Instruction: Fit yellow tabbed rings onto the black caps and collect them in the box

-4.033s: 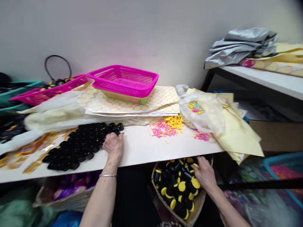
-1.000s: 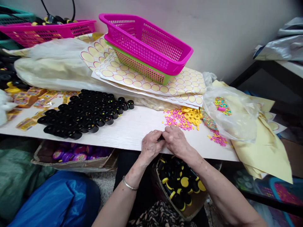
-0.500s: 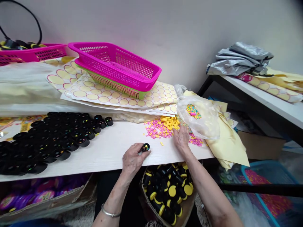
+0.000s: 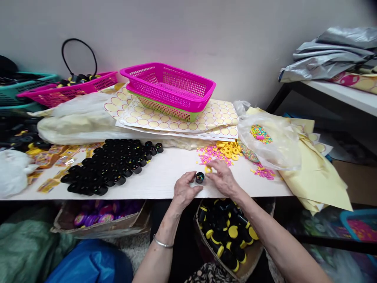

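Between my hands stands a small round black cup [image 4: 200, 177] with a few coloured bits inside. My left hand [image 4: 185, 190] curves round its left side, finger and thumb against it. Just right of the cup, my right hand [image 4: 223, 177] pinches a yellow ring [image 4: 208, 169] between thumb and fingers. Behind that hand lie a pile of yellow rings [image 4: 228, 149] and a scatter of small pink beads [image 4: 215, 154]. On the left of the white table [image 4: 159, 177] several rows of black cups [image 4: 118, 163] stand close together.
A clear bag of coloured beads [image 4: 269, 141] lies at the right. Pink and green baskets [image 4: 173, 88] sit on stacked sticker sheets [image 4: 176, 120]. Below the table edge, a carton [image 4: 262, 255] holds black-and-yellow pieces. Silver bags [image 4: 326, 55] rest on a shelf at right.
My right hand has moved from the yellow ring pile back toward the black cup, bringing one yellow ring. My left hand stays at the cup. The view has shifted left.
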Motion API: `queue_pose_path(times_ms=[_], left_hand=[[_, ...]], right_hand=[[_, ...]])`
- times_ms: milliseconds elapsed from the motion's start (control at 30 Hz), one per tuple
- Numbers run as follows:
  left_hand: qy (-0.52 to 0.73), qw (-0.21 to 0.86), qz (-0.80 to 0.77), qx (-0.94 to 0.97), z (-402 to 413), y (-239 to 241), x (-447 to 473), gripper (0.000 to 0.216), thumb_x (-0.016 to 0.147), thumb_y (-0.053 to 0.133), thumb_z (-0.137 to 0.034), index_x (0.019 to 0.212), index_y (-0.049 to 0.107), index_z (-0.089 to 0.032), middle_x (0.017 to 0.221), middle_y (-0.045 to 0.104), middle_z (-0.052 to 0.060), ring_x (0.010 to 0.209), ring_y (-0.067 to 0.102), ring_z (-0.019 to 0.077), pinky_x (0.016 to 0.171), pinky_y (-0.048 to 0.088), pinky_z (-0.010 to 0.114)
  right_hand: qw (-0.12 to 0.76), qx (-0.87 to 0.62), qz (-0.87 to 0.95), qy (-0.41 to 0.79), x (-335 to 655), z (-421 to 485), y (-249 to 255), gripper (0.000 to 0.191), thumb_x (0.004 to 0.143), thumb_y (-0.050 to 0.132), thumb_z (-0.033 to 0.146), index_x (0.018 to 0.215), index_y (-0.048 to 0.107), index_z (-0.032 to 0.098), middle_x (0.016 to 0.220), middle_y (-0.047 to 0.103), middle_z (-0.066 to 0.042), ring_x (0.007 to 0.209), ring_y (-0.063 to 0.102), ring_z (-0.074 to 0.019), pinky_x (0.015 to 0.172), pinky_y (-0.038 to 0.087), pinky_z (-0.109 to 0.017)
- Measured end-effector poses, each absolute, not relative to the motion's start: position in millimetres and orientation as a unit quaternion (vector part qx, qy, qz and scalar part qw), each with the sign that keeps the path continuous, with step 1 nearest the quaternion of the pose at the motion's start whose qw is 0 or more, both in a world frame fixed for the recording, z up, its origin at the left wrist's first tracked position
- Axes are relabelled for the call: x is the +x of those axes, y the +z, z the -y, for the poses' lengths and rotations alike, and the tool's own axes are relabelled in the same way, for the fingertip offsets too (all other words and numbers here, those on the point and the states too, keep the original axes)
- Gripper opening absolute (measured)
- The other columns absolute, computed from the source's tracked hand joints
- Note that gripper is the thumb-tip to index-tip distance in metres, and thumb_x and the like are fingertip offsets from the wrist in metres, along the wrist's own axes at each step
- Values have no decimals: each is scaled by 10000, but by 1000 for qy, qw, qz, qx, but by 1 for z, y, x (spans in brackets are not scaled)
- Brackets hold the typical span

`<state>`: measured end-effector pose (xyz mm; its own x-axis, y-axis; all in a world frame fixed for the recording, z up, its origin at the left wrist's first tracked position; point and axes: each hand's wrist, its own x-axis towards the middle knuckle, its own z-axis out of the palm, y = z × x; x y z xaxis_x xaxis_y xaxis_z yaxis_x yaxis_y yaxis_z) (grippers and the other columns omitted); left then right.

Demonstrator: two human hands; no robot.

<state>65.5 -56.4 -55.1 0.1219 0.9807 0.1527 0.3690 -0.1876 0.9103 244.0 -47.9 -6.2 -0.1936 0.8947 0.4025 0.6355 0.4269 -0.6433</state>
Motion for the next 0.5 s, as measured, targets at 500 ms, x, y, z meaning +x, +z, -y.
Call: queue_pose_path(times_ms=[500], left_hand=[[403, 355, -534, 653, 52, -56, 72, 489, 563, 702, -212, 1043, 614, -190, 989, 617, 15, 862, 570, 160, 764, 463, 266]], right_hand=[[185, -742, 644, 7, 314, 58, -30, 252, 765, 500, 207, 985, 604, 141, 926, 573, -105, 865, 448, -253, 719, 369, -351]])
